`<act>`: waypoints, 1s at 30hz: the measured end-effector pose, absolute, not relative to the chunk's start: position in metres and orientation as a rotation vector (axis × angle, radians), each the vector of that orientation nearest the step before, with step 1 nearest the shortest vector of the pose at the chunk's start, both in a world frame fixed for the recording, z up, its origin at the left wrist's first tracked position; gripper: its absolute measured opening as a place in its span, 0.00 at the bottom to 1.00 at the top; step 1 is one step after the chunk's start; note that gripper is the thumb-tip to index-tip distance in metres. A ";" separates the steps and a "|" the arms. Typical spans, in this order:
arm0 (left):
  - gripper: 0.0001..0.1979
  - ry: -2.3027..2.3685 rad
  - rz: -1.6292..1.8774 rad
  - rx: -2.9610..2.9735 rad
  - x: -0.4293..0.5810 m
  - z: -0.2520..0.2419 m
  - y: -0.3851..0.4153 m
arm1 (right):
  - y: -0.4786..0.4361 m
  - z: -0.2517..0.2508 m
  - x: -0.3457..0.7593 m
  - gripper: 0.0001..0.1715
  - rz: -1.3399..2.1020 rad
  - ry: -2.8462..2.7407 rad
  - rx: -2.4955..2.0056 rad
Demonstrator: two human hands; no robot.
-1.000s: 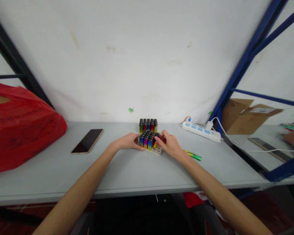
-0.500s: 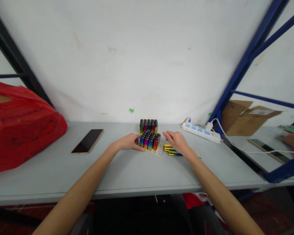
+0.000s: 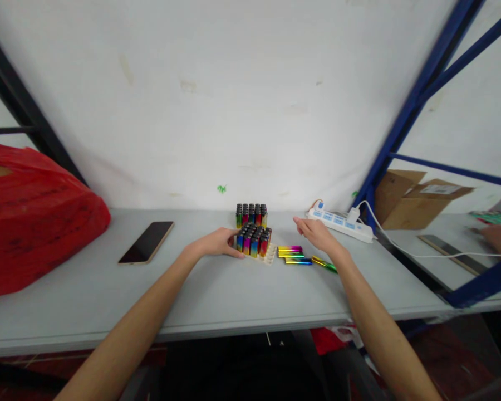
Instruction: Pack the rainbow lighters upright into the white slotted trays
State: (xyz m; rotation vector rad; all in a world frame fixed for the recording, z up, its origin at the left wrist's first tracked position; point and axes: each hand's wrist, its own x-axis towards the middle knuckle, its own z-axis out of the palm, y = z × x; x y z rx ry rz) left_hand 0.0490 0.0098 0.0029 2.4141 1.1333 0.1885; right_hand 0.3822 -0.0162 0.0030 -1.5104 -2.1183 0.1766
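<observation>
My left hand (image 3: 215,243) curves round the left side of a block of shiny, multicoloured lighters (image 3: 250,242) with black tops, thumb at the front, the other fingers partly hidden. These stand upright in rows in a pale tray (image 3: 271,255), whose bare holes show along its right side. To the right, my right hand (image 3: 315,233) is over the table with its forefinger stretched out and the other fingers bent; nothing shows in it. Below it lie several loose metallic pieces: a yellow-pink one (image 3: 289,248), a yellow-blue one (image 3: 298,261) and a yellow-green one (image 3: 324,264), partly behind my wrist.
A second group of upright lighters (image 3: 251,215) stands behind, near the wall. A phone (image 3: 147,243) and a red plastic bag (image 3: 37,217) are on the left. A white power strip (image 3: 340,224), a cardboard box (image 3: 413,200) and a blue frame (image 3: 401,131) are on the right.
My right hand has moved away from the tray to the right, uncovering the loose pieces, and its forefinger is straighter. My left hand stays at the tray.
</observation>
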 end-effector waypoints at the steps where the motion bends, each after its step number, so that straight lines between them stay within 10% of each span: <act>1: 0.29 1.133 0.187 2.412 0.049 0.003 0.010 | -0.017 0.003 0.384 0.33 0.197 -2.162 -1.465; 9: 0.31 1.113 0.223 2.403 0.048 0.003 0.008 | -0.016 -0.003 0.402 0.23 0.784 -2.390 -1.424; 18: 0.32 1.120 0.226 2.378 0.048 0.001 0.010 | -0.010 -0.014 0.401 0.15 0.558 -2.414 -1.373; 30: 0.31 1.127 0.219 2.404 0.049 0.001 0.011 | -0.013 -0.005 0.362 0.20 1.142 -1.344 -0.788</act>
